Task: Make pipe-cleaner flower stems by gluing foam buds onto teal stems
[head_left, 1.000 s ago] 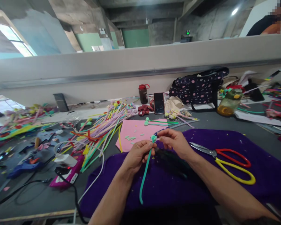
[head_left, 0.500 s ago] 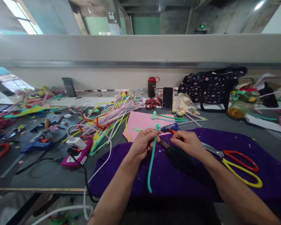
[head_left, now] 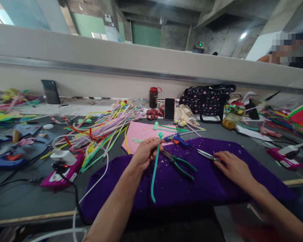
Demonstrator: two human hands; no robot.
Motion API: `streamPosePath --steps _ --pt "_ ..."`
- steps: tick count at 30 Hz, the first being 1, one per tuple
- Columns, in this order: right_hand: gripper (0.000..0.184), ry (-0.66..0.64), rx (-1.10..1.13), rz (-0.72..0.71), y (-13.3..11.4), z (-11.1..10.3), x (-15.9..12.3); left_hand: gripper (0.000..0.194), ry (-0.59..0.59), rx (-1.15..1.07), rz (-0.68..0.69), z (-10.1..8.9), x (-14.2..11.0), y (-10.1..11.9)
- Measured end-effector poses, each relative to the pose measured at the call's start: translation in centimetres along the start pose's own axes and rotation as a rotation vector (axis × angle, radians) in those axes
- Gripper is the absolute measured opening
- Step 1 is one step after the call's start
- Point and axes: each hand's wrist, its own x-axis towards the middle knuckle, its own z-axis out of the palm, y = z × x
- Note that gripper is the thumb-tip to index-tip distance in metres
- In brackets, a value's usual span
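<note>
Between the thumb and fingers of my left hand (head_left: pixel 145 153) is a teal pipe cleaner (head_left: pixel 154 178) with a small curled head at its top; its long end hangs down over the purple cloth (head_left: pixel 212 191). My right hand (head_left: pixel 233 168) is closed around the scissors (head_left: pixel 204 154) near the pivot. Their blades point left, and the hand covers the handles. Green-handled pliers (head_left: pixel 183 166) lie on the cloth between my hands, jaws close to my left fingers. Just beyond is a blue hot glue gun (head_left: pixel 178 138). Behind my left hand lies a pink sheet (head_left: pixel 131 132) with small green pieces.
Bundled pipe cleaners (head_left: pixel 108 126) lie at the left, near a magenta power strip (head_left: pixel 63 176) with cables. At the back stand a red-lidded bottle (head_left: pixel 153 97), a phone (head_left: pixel 169 109) and a dark patterned bag (head_left: pixel 204 99). A person shows beyond the partition, upper right.
My right hand has moved right, away from the pliers, and taken hold of the scissors. My left hand still holds the pipe cleaner. The view has turned rightward.
</note>
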Motion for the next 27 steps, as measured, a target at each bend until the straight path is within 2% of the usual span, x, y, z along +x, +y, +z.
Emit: streamPosePath --steps 4,11,14,18,22,27 --pt "0.038 -0.109 -0.032 -0.055 3.0 1.3 -2.1 0.02 -0.022 -0.039 0.019 -0.1 -0.1 0.0" --pt "0.042 -0.213 0.026 -0.105 5.9 1.7 -1.4 0.019 0.004 -0.033 0.013 -0.1 0.1 -0.2" --pt "0.042 -0.21 -0.019 -0.13 6.5 1.9 -2.2 0.02 0.003 -0.018 0.004 0.0 0.1 -0.3" --pt "0.052 -0.256 -0.072 -0.098 7.0 1.6 -2.9 0.022 0.004 -0.023 0.018 0.1 -0.1 -0.2" --pt "0.06 -0.306 -0.055 -0.053 7.1 1.0 -2.2 0.023 0.004 -0.031 0.023 0.1 -0.2 0.0" --pt "0.063 -0.306 -0.037 0.02 7.4 0.6 -1.4 0.023 -0.002 -0.031 0.032 0.2 -0.3 -0.1"
